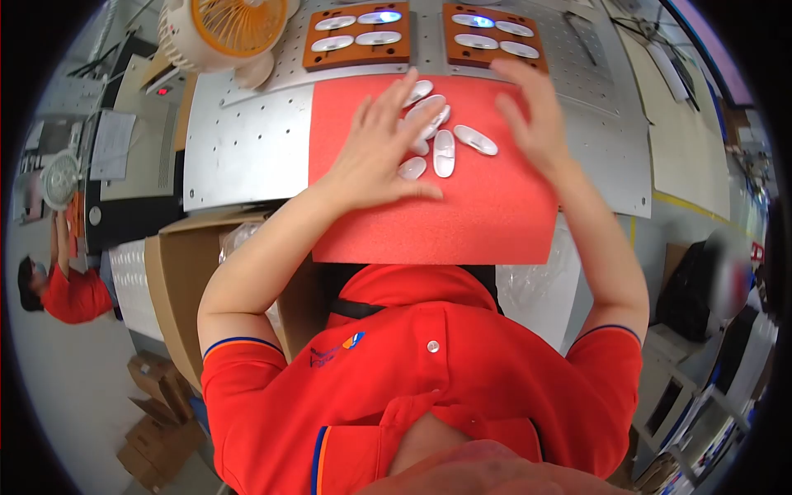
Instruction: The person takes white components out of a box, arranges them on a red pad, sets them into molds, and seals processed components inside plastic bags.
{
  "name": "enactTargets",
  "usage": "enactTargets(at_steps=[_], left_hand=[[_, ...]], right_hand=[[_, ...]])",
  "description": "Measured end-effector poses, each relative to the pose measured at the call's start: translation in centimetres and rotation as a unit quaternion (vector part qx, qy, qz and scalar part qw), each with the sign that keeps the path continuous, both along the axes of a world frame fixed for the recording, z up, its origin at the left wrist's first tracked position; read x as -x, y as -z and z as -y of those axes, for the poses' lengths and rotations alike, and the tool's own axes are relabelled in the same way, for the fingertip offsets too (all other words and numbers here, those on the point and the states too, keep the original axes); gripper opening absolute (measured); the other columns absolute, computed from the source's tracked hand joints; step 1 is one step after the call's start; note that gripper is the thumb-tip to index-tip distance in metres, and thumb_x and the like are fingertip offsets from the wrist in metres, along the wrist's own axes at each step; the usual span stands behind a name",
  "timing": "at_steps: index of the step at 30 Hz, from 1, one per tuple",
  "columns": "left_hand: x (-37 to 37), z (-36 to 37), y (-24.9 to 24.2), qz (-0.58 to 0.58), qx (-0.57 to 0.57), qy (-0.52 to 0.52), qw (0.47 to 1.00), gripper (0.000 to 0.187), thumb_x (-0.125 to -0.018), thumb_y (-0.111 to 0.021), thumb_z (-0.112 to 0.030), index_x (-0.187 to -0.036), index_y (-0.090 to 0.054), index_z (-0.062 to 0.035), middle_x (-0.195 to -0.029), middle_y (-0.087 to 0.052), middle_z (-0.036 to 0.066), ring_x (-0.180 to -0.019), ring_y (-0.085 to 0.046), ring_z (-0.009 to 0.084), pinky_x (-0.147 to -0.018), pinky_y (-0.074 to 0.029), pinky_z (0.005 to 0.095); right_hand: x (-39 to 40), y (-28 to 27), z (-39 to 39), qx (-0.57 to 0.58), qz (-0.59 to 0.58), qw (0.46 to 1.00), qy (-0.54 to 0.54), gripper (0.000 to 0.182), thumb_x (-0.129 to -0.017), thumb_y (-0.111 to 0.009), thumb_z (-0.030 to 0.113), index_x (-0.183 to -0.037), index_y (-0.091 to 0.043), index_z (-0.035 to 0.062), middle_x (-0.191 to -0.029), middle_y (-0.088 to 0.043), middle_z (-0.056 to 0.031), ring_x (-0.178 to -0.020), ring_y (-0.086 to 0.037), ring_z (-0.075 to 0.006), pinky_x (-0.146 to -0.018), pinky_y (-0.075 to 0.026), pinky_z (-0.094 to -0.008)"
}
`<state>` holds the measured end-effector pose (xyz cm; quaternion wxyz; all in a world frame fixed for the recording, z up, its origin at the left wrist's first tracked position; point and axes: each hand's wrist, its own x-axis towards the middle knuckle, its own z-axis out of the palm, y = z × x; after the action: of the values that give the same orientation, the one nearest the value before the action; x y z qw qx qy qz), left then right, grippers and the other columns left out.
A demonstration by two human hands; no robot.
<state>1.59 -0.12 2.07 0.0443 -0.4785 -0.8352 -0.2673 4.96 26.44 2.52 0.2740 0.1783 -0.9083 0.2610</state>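
Note:
Several small white oval plastic shells [444, 154] lie loose on a red foam mat [437, 227]. Over the left part of this group, my left hand [381, 153] is spread open and partly hides some of them. My right hand [538, 115] is at the mat's right side, slightly blurred, fingers curved and apart, with no object visible in it. One shell [476, 140] lies between the two hands. Beyond the mat, a left orange-brown fixture block [357, 53] and a right fixture block [495, 55] hold white oval shells; one shell in each glows blue.
A perforated metal plate [247, 140] lies under the mat. An orange and white fan [235, 37] stands at the back left. A thin dark tool [581, 37] lies at the back right. An open cardboard box [177, 280] sits below left; another person [74, 289] works far left.

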Motion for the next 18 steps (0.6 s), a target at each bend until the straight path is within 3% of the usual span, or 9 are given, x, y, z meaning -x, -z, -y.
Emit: enactTargets(at_steps=[3,5,7,8,13,16,18], left_hand=[[-0.6,0.6,1.8,-0.025,0.027,-0.012,0.999,0.110,-0.061,-0.074,-0.066,-0.148,-0.026,-0.0197,-0.155,-0.009,0.020,-0.139,-0.021,0.0416,-0.107,-0.021,0.0623],[0.9,0.1,2.4,-0.034,0.005,-0.032,0.999,0.111,-0.061,-0.075,-0.064,-0.148,-0.026,-0.0152,-0.153,-0.018,0.020,-0.137,-0.026,0.0397,-0.108,-0.023,0.0595],[2.5,-0.5,2.4,0.016,-0.026,-0.025,0.999,0.110,-0.062,-0.076,-0.062,-0.147,-0.027,-0.0124,-0.149,-0.028,0.018,-0.135,-0.032,0.0372,-0.109,-0.024,0.0556],[2.9,-0.7,2.4,0.017,-0.026,-0.039,0.999,0.106,-0.064,-0.076,-0.058,-0.146,-0.029,-0.0111,-0.145,-0.037,0.016,-0.133,-0.036,0.0342,-0.109,-0.026,0.0503],[2.1,1.5,2.6,0.002,-0.105,-0.055,0.993,0.095,-0.070,-0.075,-0.051,-0.145,-0.033,-0.0107,-0.142,-0.042,0.016,-0.131,-0.039,0.0318,-0.109,-0.028,0.0452],[1.5,3.3,2.6,0.088,-0.137,-0.063,0.985,0.077,-0.081,-0.069,-0.042,-0.143,-0.036,-0.0097,-0.143,-0.043,0.014,-0.131,-0.039,0.0319,-0.109,-0.029,0.0422],[1.1,3.9,2.5,0.101,-0.137,-0.069,0.983,0.077,-0.081,-0.069,-0.042,-0.143,-0.036,-0.0095,-0.143,-0.043,0.013,-0.131,-0.040,0.0320,-0.109,-0.029,0.0419]], right_hand=[[-1.5,1.3,5.4,0.020,0.042,0.997,-0.069,0.051,-0.087,-0.061,0.021,-0.134,-0.047,0.0074,-0.134,-0.050,-0.0133,-0.121,-0.047,-0.0320,-0.103,-0.036,-0.0381],[-0.8,2.2,7.1,0.035,0.049,0.994,-0.088,0.054,-0.087,-0.061,0.023,-0.136,-0.045,0.0074,-0.136,-0.048,-0.0145,-0.122,-0.046,-0.0332,-0.104,-0.036,-0.0386],[1.1,2.9,7.6,0.092,0.125,0.987,-0.027,0.055,-0.090,-0.059,0.025,-0.139,-0.041,0.0086,-0.133,-0.050,-0.0145,-0.121,-0.047,-0.0326,-0.103,-0.036,-0.0398],[1.9,3.0,7.6,0.122,0.158,0.980,-0.013,0.047,-0.093,-0.054,0.024,-0.136,-0.045,0.0082,-0.130,-0.053,-0.0144,-0.121,-0.048,-0.0306,-0.102,-0.037,-0.0384],[2.1,4.1,6.7,0.115,0.072,0.990,-0.024,0.035,-0.097,-0.048,0.021,-0.128,-0.054,0.0064,-0.125,-0.057,-0.0131,-0.117,-0.052,-0.0240,-0.099,-0.039,-0.0351],[1.7,3.9,6.0,0.379,0.177,0.907,-0.047,0.033,-0.097,-0.048,0.015,-0.126,-0.053,0.0013,-0.124,-0.057,-0.0106,-0.117,-0.050,-0.0174,-0.101,-0.038,-0.0314],[1.7,3.9,6.4,0.357,0.156,0.920,-0.030,0.034,-0.095,-0.049,0.012,-0.127,-0.052,0.0018,-0.125,-0.056,-0.0099,-0.117,-0.050,-0.0175,-0.101,-0.038,-0.0311]])
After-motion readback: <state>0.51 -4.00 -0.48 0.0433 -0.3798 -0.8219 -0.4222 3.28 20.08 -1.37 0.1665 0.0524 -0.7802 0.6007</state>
